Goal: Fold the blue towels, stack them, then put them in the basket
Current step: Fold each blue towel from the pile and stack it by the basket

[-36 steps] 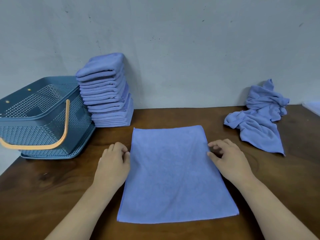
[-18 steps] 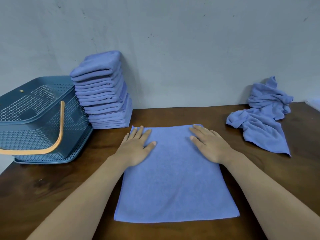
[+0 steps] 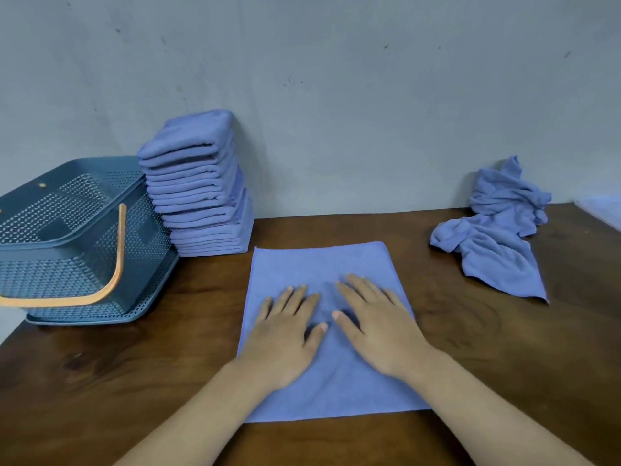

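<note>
**Two hands flat on one spread towel**

Head view: one blue towel lies spread flat on the dark wooden bench, in the middle and towards the near edge. The left hand and the right hand rest palms down on it, side by side, with the thumbs close together. The fingers of both are straight and slightly spread, so neither grip is closed on anything.

At the back left, a tall stack of folded blue towels stands against the grey wall and leans a little. Just beside it, at the left end of the bench, sits the blue perforated basket, its orange handle hanging down the near side.

At the far right, a heap of crumpled blue towels lies by the wall, well apart from the spread one.
</note>
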